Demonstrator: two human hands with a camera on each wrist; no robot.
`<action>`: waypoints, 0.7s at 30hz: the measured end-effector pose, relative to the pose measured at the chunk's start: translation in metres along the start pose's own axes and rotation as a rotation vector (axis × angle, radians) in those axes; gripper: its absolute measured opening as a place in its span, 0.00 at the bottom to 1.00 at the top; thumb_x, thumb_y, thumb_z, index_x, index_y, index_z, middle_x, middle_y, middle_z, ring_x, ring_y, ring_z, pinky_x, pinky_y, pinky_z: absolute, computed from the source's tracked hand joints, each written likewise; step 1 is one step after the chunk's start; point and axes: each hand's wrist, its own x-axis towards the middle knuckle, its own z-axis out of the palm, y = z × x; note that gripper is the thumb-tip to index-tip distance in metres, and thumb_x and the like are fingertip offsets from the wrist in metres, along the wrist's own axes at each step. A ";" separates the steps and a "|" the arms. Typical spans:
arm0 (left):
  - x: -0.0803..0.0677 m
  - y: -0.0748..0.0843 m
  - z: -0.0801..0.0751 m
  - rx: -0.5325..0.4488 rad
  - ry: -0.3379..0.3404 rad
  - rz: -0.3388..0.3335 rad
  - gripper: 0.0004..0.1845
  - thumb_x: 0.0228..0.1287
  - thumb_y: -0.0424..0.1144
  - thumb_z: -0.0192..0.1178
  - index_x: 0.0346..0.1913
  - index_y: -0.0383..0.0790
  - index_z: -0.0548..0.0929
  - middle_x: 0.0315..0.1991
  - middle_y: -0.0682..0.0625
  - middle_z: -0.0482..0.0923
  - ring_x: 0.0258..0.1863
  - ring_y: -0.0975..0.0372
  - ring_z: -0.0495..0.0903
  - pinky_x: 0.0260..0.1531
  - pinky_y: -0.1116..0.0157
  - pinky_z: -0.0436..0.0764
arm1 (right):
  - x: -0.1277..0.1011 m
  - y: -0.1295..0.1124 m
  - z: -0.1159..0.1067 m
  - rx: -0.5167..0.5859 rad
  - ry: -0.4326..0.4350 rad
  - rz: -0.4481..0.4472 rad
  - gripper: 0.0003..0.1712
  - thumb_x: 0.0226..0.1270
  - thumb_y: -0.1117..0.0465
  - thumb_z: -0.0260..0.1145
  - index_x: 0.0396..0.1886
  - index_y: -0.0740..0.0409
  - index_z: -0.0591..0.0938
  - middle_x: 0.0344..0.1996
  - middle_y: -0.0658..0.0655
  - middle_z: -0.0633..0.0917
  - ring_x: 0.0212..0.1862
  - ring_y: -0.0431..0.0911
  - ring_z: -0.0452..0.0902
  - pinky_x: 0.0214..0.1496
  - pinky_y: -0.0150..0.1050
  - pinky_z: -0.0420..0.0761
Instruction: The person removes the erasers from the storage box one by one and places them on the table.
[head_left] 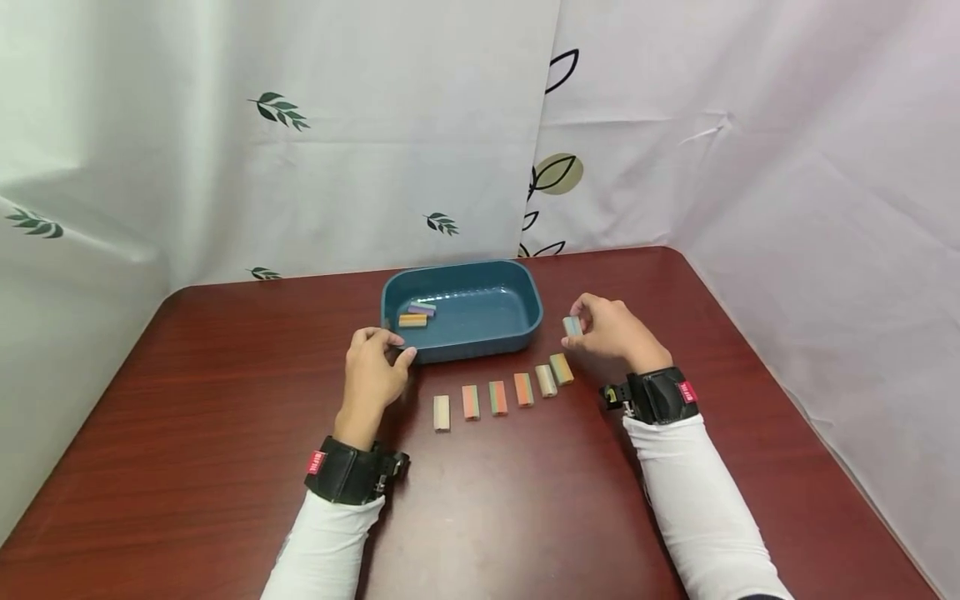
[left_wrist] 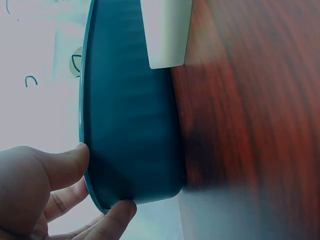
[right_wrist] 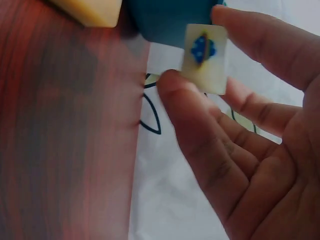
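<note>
On the dark red wooden table (head_left: 187,433), the left hand (head_left: 372,373) grips the near left corner of the blue tray (head_left: 517,333); the left wrist view shows its thumb and fingers (left_wrist: 70,162) curled against the tray's rim; inside the tray, at its left end, lie two small blocks, a purple one (head_left: 422,308) and an orange one (head_left: 412,320), close together; in front of the tray a row of six small coloured blocks stands on the table, running from a pale block (head_left: 442,412) at the left end through pink, green and orange ones to an olive-striped block (head_left: 561,368) at the right end, each a little apart from the next; just right of the tray, the right hand (head_left: 613,332) is raised off the table and pinches a pale block (head_left: 572,326) between thumb and fingers (right_wrist: 260,40); the right wrist view shows a blue dotted mark on its end face; a leaf-printed white curtain (head_left: 300,133) hangs behind the table.
</note>
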 end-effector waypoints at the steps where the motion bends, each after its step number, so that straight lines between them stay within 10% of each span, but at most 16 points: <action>1: 0.000 -0.001 0.000 0.000 0.003 0.001 0.12 0.67 0.40 0.62 0.46 0.34 0.80 0.60 0.37 0.65 0.54 0.46 0.72 0.52 0.50 0.74 | 0.000 0.001 0.000 0.000 -0.016 0.003 0.21 0.54 0.58 0.75 0.42 0.61 0.75 0.29 0.55 0.77 0.31 0.49 0.73 0.34 0.44 0.74; 21: 0.002 0.000 0.001 -0.011 0.013 0.005 0.12 0.66 0.41 0.63 0.45 0.35 0.80 0.59 0.38 0.65 0.54 0.47 0.72 0.52 0.51 0.74 | 0.006 0.020 0.008 -0.028 -0.208 0.088 0.16 0.60 0.60 0.69 0.41 0.63 0.75 0.29 0.57 0.78 0.30 0.49 0.74 0.31 0.42 0.73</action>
